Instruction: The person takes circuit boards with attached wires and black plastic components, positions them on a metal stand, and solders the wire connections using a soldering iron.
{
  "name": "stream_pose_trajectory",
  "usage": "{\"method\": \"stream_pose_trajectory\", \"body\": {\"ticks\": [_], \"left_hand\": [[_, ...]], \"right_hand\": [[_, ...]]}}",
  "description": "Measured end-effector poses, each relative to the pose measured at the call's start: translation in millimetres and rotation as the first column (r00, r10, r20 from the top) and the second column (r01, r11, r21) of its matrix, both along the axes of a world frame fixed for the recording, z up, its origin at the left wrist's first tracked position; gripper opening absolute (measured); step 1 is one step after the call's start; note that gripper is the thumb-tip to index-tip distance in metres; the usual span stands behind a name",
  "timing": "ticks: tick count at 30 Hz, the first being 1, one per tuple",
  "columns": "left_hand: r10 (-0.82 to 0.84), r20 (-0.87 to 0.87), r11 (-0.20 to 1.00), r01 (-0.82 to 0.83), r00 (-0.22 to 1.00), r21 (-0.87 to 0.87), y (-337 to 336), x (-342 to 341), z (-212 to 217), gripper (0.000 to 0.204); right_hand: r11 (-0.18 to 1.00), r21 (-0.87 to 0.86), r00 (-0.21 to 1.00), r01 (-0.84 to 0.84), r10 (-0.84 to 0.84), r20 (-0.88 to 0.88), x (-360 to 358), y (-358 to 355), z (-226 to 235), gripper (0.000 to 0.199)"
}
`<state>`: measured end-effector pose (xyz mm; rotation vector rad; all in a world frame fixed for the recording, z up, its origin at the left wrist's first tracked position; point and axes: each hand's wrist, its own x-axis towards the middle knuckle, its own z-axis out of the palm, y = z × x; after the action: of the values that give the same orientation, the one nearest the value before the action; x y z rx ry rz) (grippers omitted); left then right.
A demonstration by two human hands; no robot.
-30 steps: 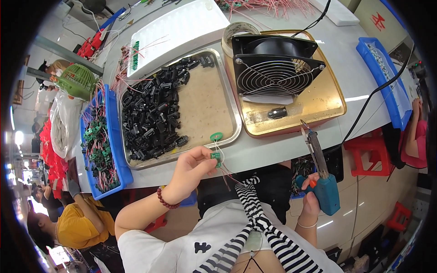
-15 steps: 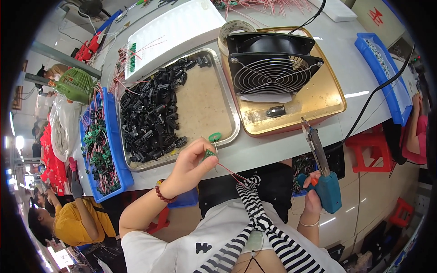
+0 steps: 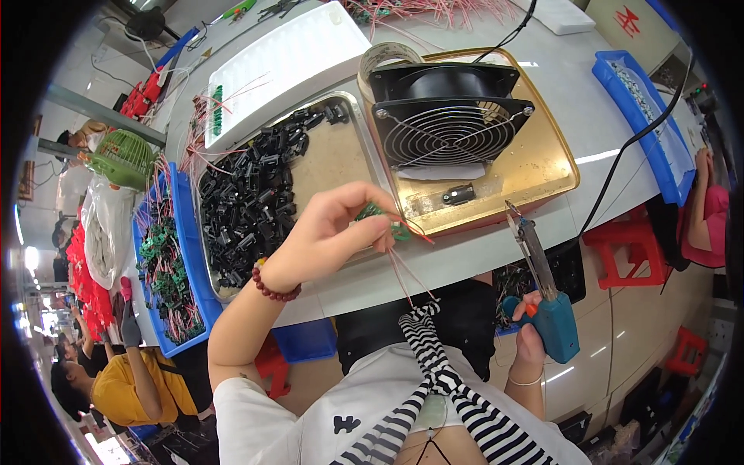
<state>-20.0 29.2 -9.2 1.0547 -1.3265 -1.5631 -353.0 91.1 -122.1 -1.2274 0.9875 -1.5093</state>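
Observation:
My left hand point(image 3: 329, 240) is pinched on a small green circuit board point(image 3: 372, 211), partly hidden by the fingers. Thin red wires point(image 3: 403, 271) trail from it toward my lap, and a reddish wire end points toward the gold tray. Just past the fingertips shows another green piece point(image 3: 400, 231). My right hand point(image 3: 530, 337) grips a teal soldering gun point(image 3: 559, 325), its metal tip pointing up toward the front edge of the gold tray point(image 3: 542, 174). On that tray lies one small black part point(image 3: 459, 194), in front of a black fan point(image 3: 453, 132).
A metal tray point(image 3: 341, 167) heaped with black parts point(image 3: 244, 201) is left of the fan. Further left, a blue bin point(image 3: 190, 252) holds wired green boards. White foam point(image 3: 287, 66) lies behind. A black cable point(image 3: 620, 159) crosses the right side. Another person point(image 3: 128, 384) works at left.
My left hand has moved right with the circuit board, from the metal tray's front edge to near the gold tray's corner. The right hand holds the soldering gun almost still.

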Motion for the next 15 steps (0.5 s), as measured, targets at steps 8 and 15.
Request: {"method": "stream_pose_trajectory", "body": {"ticks": [8,15], "left_hand": [[0.082,0.272,0.957,0.001,0.959,-0.29,-32,-34,0,0.013],[0.107,0.411,0.948,0.032,0.905,-0.317,-34,-41,-1,0.013]], "right_hand": [[0.997,0.065,0.999,0.037,-0.04,0.032,-8,6,10,0.048],[0.998,0.044,0.999,0.037,-0.038,0.016,-8,4,8,0.046]]}}
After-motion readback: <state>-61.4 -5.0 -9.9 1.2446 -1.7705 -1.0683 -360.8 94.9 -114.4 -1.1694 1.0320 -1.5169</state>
